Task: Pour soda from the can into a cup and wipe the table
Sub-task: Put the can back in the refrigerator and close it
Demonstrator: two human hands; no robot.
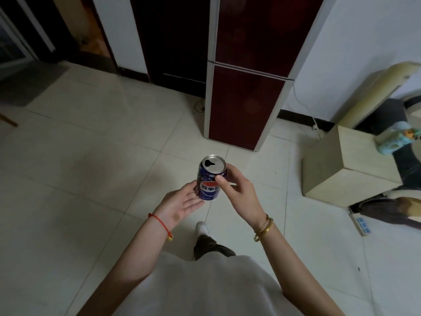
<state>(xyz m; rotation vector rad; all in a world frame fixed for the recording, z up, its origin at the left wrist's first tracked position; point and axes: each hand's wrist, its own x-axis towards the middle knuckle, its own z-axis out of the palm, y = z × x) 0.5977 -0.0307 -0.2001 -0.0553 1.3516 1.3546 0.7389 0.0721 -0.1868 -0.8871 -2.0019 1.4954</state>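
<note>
Right hand (237,190) grips the opened can (210,176); flat left hand (182,204) touches its base above tiled floor (91,167).

Landmark: the dark red refrigerator (246,92), standing upright against the far wall. In front of it and to its left, the pale tiled floor (91,160) lies open, and a hand could pass there freely. Directly before its base, the can (210,177) is held in mid-air between the left hand (182,204) and the right hand (237,190), occupying that space. To the right of the refrigerator, a white cable (305,110) hangs along the wall. Further right, a beige box-shaped cabinet (348,165) and clutter behind it block passage. A power strip (361,223) lies on the floor near the cabinet.
</note>
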